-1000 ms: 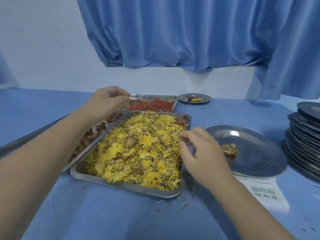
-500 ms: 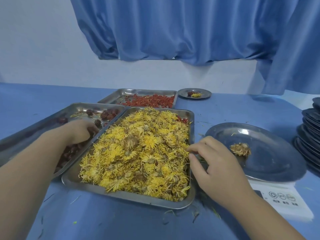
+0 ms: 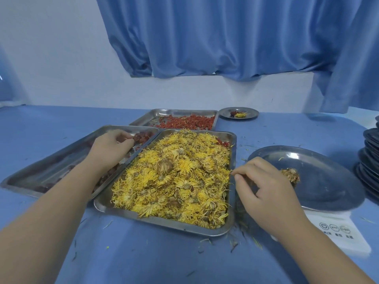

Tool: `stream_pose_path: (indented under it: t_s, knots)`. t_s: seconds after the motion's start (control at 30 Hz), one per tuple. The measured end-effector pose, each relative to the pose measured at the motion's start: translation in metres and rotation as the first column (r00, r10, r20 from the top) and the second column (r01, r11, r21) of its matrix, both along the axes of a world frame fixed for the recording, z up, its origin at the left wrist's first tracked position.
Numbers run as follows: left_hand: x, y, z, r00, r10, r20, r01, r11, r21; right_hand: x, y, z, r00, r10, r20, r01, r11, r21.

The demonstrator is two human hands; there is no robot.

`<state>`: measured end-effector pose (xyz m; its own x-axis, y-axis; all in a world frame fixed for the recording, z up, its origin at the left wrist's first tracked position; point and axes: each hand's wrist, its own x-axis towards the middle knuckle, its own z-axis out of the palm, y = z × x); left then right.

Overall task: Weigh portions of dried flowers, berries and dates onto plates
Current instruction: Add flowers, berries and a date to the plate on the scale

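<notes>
Fingers (image 3: 123, 138) among dates (image 3: 143, 137), flower tray (image 3: 164, 221) alongside, plate stack (image 3: 370, 156) far right.

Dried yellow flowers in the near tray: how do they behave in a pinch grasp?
Probably very light and loose: the flowers sit in a fluffy heap of thin petals. Likely fragile, shedding: stray bits litter the cloth by the tray. Petals look tangled, so a pinch may lift clumps.

three trays are counted (flower tray (image 3: 102, 204), date tray (image 3: 61, 160), berry tray (image 3: 148, 117)), two single plates (image 3: 328, 193) (image 3: 250, 115), one plate stack (image 3: 369, 160), one scale (image 3: 338, 234).
</notes>
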<state>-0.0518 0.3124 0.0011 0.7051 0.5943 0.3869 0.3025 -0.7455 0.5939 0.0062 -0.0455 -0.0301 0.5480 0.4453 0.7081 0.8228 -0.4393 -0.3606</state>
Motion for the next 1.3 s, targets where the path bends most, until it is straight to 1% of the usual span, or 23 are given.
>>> stream_pose_path:
  t_s: [0.07,0.13,0.23,0.3,0.37,0.43,0.5,0.6,0.67,0.77,0.8,0.9,1.0,1.1,1.2,1.3]
  knots:
    - [-0.002,-0.032,0.009,0.990,-0.085,0.112,0.087,0.996,-0.011,-0.001,-0.004,0.005,1.000,0.001,0.015,-0.002,0.999,0.050]
    - [-0.001,-0.066,0.016,0.972,-0.187,0.142,0.187,0.982,0.020,-0.001,-0.012,0.011,1.000,0.013,0.005,-0.013,0.992,0.129]
    - [0.003,-0.114,0.022,0.935,-0.350,0.062,0.342,0.933,0.108,0.002,-0.036,0.018,0.997,0.038,-0.068,-0.017,0.959,0.281]
    - [0.009,-0.143,0.023,0.889,-0.458,-0.025,0.453,0.868,0.205,0.007,-0.059,0.020,0.996,0.010,-0.085,0.020,0.940,0.341]
    - [0.017,-0.173,0.023,0.825,-0.556,-0.099,0.560,0.783,0.270,0.016,-0.083,0.022,0.994,-0.059,-0.089,0.086,0.938,0.335]
    - [0.029,-0.203,0.022,0.769,-0.622,-0.146,0.632,0.708,0.316,0.026,-0.104,0.019,0.985,-0.129,-0.113,0.159,0.937,0.311]
    - [0.044,-0.229,0.020,0.726,-0.661,-0.188,0.679,0.648,0.345,0.032,-0.118,0.012,0.967,-0.189,-0.169,0.234,0.920,0.314]
    - [0.068,-0.260,0.015,0.680,-0.683,-0.266,0.727,0.578,0.372,0.035,-0.123,0.004,0.944,-0.214,-0.251,0.295,0.889,0.350]
    - [0.081,-0.273,0.011,0.679,-0.657,-0.327,0.728,0.546,0.415,0.033,-0.119,0.002,0.950,-0.208,-0.232,0.280,0.898,0.341]
    - [0.092,-0.281,0.006,0.714,-0.574,-0.400,0.689,0.475,0.547,0.030,-0.112,0.000,0.969,-0.186,-0.165,0.231,0.920,0.316]
    - [0.093,-0.281,0.005,0.722,-0.559,-0.408,0.680,0.463,0.568,0.029,-0.112,0.000,0.972,-0.176,-0.155,0.217,0.922,0.320]
    - [0.094,-0.276,0.007,0.712,-0.542,-0.446,0.696,0.466,0.545,0.030,-0.113,0.002,0.975,-0.157,-0.157,0.203,0.915,0.349]
    - [0.093,-0.268,0.017,0.709,-0.507,-0.491,0.705,0.486,0.517,0.028,-0.111,0.004,0.968,-0.126,-0.215,0.201,0.905,0.375]
    - [0.093,-0.257,0.029,0.709,-0.515,-0.482,0.706,0.519,0.482,0.031,-0.109,0.014,0.958,-0.076,-0.278,0.183,0.904,0.386]
    - [0.097,-0.242,0.038,0.711,-0.498,-0.496,0.702,0.543,0.461,0.041,-0.106,0.029,0.924,-0.010,-0.382,0.150,0.929,0.339]
    - [0.106,-0.223,0.045,0.741,-0.445,-0.503,0.665,0.589,0.459,0.057,-0.096,0.048,0.888,0.034,-0.459,0.076,0.973,0.219]
